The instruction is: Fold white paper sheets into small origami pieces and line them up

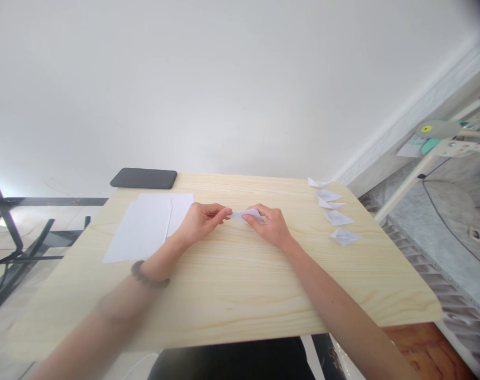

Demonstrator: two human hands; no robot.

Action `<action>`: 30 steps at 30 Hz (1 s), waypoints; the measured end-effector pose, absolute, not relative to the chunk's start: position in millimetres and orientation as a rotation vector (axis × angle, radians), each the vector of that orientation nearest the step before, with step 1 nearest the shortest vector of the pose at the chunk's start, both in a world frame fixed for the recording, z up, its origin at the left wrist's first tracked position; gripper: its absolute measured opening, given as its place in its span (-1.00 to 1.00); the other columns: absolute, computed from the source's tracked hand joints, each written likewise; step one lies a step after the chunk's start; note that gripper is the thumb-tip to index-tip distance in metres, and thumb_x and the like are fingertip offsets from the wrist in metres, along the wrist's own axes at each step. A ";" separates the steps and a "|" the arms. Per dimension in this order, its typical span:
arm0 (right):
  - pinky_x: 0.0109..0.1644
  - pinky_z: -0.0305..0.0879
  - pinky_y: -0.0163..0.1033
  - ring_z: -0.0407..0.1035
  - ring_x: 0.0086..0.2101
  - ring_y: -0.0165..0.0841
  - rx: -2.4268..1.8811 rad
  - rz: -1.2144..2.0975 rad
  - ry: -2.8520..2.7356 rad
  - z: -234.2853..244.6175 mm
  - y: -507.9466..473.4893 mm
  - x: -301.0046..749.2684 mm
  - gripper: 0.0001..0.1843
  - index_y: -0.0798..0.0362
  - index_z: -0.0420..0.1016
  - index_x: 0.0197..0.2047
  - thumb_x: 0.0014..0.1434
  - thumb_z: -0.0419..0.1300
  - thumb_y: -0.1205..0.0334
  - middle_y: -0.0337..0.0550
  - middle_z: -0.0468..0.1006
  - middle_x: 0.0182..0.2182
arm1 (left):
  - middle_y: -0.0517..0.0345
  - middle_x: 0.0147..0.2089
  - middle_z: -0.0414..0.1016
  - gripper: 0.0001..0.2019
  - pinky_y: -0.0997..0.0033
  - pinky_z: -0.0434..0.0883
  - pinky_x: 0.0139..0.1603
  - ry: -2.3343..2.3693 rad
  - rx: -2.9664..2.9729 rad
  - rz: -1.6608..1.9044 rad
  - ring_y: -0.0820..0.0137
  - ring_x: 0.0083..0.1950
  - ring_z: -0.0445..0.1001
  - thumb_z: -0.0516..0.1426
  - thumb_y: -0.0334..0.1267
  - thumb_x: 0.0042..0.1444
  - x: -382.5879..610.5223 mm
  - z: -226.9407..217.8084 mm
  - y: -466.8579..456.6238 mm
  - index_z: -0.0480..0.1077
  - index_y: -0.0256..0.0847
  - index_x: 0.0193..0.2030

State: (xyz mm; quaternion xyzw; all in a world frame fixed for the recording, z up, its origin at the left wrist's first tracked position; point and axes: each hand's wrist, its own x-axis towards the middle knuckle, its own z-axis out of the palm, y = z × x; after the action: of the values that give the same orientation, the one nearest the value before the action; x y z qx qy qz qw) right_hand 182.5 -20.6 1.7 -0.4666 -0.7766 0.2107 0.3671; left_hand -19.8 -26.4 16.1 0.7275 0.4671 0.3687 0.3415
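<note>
A small piece of folded white paper is held between both hands above the middle of the table. My left hand, with a dark bead bracelet at the wrist, pinches its left tip between thumb and fingers. My right hand grips the wider right end, the thumb lying on top of the paper. Fingers partly cover the folds, so its full shape is hidden. Along the table's right side lie several folded white paper pieces in a column, the nearest folded paper piece looking like a small boat.
White paper sheets lie on the left of the wooden table. A black phone rests at the back left edge, near the wall. A white metal frame stands beyond the right edge, and dark metal legs are at left.
</note>
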 end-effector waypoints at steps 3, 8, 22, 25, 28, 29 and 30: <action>-0.48 0.14 -0.39 0.28 -0.55 -0.47 -1.185 0.522 -2.006 1.6 -20.9 182.1 -0.74 0.06 0.45 -0.33 0.06 0.08 0.06 -0.24 0.49 -0.52 | 0.09 -0.39 0.51 -0.67 0.48 0.40 -0.39 1.193 1.824 0.904 0.43 -0.43 0.44 0.05 -0.04 0.04 -20.1 15.1 -24.2 0.46 -0.27 -0.34; -0.46 0.15 -0.39 0.30 -0.53 -0.46 -1.160 0.508 -2.003 2.0 -21.4 182.3 -0.75 0.05 0.45 -0.34 0.06 0.08 0.07 -0.23 0.51 -0.49 | 0.08 -0.37 0.51 -0.68 0.47 0.41 -0.38 1.125 1.780 0.902 0.44 -0.43 0.42 0.07 -0.04 0.01 -20.0 12.7 -21.9 0.46 -0.27 -0.33; -0.42 0.20 -0.37 0.34 -0.49 -0.44 -1.188 0.590 -2.028 2.3 -20.8 181.4 -0.74 0.05 0.46 -0.30 0.05 0.10 0.07 -0.23 0.53 -0.45 | 0.22 -0.45 0.51 -0.78 0.57 0.33 -0.44 1.157 2.070 0.781 0.50 -0.50 0.41 0.05 -0.12 0.05 -21.0 12.6 -21.2 0.43 -0.19 -0.34; -0.38 0.26 -0.34 0.38 -0.44 -0.41 -1.177 0.659 -1.959 2.3 -19.5 181.7 -0.67 0.05 0.42 -0.19 0.01 0.14 0.05 -0.20 0.53 -0.40 | 0.18 -0.46 0.50 -0.75 0.58 0.31 -0.51 1.184 1.999 0.795 0.49 -0.50 0.41 0.03 -0.10 0.05 -22.5 12.6 -20.3 0.42 -0.22 -0.34; -0.30 0.35 -0.28 0.43 -0.39 -0.38 -1.119 0.829 -1.839 -0.3 -17.3 182.5 -0.58 0.04 0.34 -0.07 0.01 0.14 0.04 -0.12 0.50 -0.23 | 0.15 -0.45 0.50 -0.74 0.59 0.28 -0.57 1.208 1.914 0.819 0.46 -0.47 0.44 0.03 -0.09 0.05 -23.7 12.2 -19.1 0.41 -0.24 -0.35; -0.30 0.37 -0.27 0.44 -0.40 -0.38 -1.107 0.894 -1.792 -1.5 -16.3 182.9 -0.56 0.04 0.32 -0.05 0.01 0.13 0.04 -0.09 0.47 -0.17 | 0.13 -0.44 0.51 -0.74 0.59 0.27 -0.59 1.212 1.889 0.824 0.46 -0.46 0.44 0.03 -0.09 0.05 -24.1 11.9 -18.7 0.41 -0.24 -0.35; -0.31 0.38 -0.27 0.45 -0.41 -0.39 -1.101 0.953 -1.748 -2.6 -15.4 183.2 -0.56 0.04 0.30 -0.04 0.02 0.12 0.03 -0.06 0.45 -0.12 | 0.13 -0.44 0.51 -0.73 0.60 0.26 -0.61 1.217 1.868 0.826 0.46 -0.47 0.44 0.03 -0.09 0.05 -24.4 11.7 -18.5 0.40 -0.25 -0.34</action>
State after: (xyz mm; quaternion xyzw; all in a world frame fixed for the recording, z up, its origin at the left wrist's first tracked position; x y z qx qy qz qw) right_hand 183.2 -15.4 -2.6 -0.4391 -0.6974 0.3803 0.4197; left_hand -24.4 -18.5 11.7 0.7290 0.4750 0.3224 0.3728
